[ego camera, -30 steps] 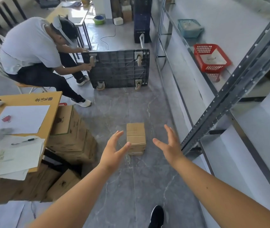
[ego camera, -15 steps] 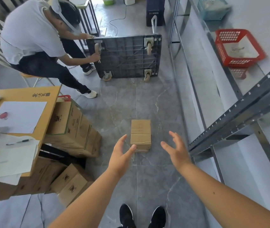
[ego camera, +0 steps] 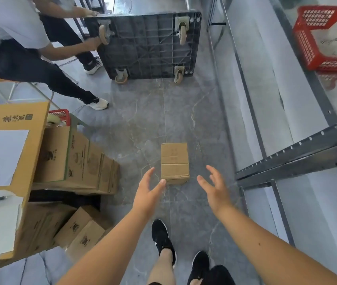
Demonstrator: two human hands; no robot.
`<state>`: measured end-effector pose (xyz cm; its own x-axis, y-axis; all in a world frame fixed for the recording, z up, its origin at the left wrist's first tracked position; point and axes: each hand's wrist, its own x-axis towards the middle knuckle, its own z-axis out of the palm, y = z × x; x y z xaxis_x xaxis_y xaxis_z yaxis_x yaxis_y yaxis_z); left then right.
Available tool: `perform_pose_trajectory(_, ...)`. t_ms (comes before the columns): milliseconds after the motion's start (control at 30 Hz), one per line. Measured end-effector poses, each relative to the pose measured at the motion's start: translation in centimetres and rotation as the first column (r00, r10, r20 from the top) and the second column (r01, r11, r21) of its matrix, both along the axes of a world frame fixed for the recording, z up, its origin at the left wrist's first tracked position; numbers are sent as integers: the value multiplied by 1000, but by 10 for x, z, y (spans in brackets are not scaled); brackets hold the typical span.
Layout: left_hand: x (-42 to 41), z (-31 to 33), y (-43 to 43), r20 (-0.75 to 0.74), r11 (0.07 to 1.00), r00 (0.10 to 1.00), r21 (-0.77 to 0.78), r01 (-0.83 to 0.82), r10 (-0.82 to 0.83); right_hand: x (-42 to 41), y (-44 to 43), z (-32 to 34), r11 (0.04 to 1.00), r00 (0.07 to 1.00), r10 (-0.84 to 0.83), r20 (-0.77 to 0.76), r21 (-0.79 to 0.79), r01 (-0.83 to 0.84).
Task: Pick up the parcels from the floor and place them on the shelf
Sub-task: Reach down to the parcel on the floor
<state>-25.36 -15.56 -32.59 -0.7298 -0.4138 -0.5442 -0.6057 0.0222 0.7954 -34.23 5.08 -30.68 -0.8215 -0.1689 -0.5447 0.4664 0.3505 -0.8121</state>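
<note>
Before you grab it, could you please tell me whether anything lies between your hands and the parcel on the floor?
Nothing visible does. The parcel stands alone on bare floor, with the left hand and right hand open on either side of its near end.

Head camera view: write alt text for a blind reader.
Two bare hands, left hand and right hand, reach open toward a small brown cardboard parcel on the grey marble floor. A grey metal shelf stands to the right.
</note>
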Motion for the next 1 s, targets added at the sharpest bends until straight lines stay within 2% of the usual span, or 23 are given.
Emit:
perform_pose_trajectory(200,-19,-37,-20,53,992,996,91,-82,77,-11,-23,-45,999,994,-32,105,22,29)
perform_pose_trajectory(500,-15,-128,-8,284,963,938,117,-241,201,-39,-24,-148,997,972,-58,226,60,46)
perform_pose_trajectory(600,-24,-160,0,328,959,922,122,-257,206,-51,-23,-183,995,972,-57,229,92,37)
perform_pose_trajectory(800,-61,-220,19,335,912,882,130,-390,330,-81,-24,-244,990,983,17,185,137,-43)
perform_pose_trajectory(1000,-98,-267,32,347,897,873,155,-414,343,-108,-33,-295,991,981,-5,194,130,-21)
